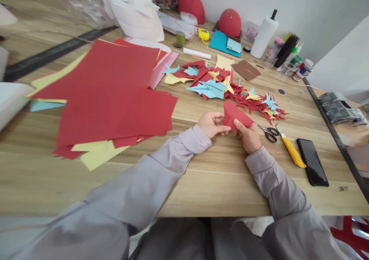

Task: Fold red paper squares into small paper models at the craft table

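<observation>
Between my two hands, just above the wooden table (pixel 213 191), is a piece of folded red paper (pixel 236 115). My left hand (pixel 212 125) pinches its left edge with thumb and fingers. On the right side, my right hand (pixel 248 134) grips it, thumb lying flat on top and the other fingers underneath. Right beyond the paper lies a pile of folded paper pieces, mostly red (pixel 239 96), with some light blue and yellow ones. A blue paper plane (pixel 210 88) rests on that pile. Black-handled scissors (pixel 270 134) lie close to my right hand.
A stack of red sheets (pixel 115 110) with yellow edges spreads over the left. Right of my hand lie a yellow utility knife (pixel 292 151) and a black phone (pixel 313 162). Along the back stand a paper roll (pixel 263 37), bottles (pixel 303 70) and a yellow tape measure (pixel 203 34).
</observation>
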A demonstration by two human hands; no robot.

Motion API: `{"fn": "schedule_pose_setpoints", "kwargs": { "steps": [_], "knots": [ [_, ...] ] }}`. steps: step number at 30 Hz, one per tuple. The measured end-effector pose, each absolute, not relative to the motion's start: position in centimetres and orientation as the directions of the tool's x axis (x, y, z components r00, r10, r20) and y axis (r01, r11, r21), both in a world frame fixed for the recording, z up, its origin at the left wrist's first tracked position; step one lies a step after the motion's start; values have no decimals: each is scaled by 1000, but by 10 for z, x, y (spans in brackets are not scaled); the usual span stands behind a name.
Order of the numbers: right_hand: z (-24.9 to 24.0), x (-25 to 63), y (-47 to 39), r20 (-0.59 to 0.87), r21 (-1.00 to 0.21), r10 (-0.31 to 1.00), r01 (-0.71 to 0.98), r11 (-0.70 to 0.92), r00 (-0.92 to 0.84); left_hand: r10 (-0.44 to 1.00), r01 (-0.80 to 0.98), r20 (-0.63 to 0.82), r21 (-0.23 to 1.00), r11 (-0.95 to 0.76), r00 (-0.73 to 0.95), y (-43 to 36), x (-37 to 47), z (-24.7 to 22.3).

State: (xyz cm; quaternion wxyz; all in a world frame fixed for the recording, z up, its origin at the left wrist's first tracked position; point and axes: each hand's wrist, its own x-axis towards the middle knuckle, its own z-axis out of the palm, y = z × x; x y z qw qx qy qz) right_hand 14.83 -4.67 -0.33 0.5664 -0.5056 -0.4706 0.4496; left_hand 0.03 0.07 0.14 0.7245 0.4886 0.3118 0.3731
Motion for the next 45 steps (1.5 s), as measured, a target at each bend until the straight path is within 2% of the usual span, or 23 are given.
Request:
{"fn": "schedule_pose_setpoints", "kwargs": {
  "steps": [5,9,18,27,31,38,45],
  "knots": [
    [-1,149,-47,99,-986,995,136,94,26,872,-259,-65,942,214,486,1,1,1],
    [-1,149,-47,108,-982,994,155,106,5,858,-244,-62,946,214,511,1,1,0],
    [6,149,-49,116,-993,993,-17,116,-35,791,-245,-41,940,238,610,1,-2,4],
    [3,151,-53,-13,-987,994,-160,-30,-105,760,-307,-64,890,337,647,-6,-3,4],
    [2,149,-51,-38,-982,997,-181,-50,-67,788,-313,-38,905,288,615,-4,-3,3],
    [4,144,-50,-44,-947,997,-321,-22,60,821,-275,-17,938,211,570,-6,0,1],
    [7,144,-49,-111,-930,989,-361,-70,95,912,-474,46,864,168,407,1,3,-11]
  ]
}}
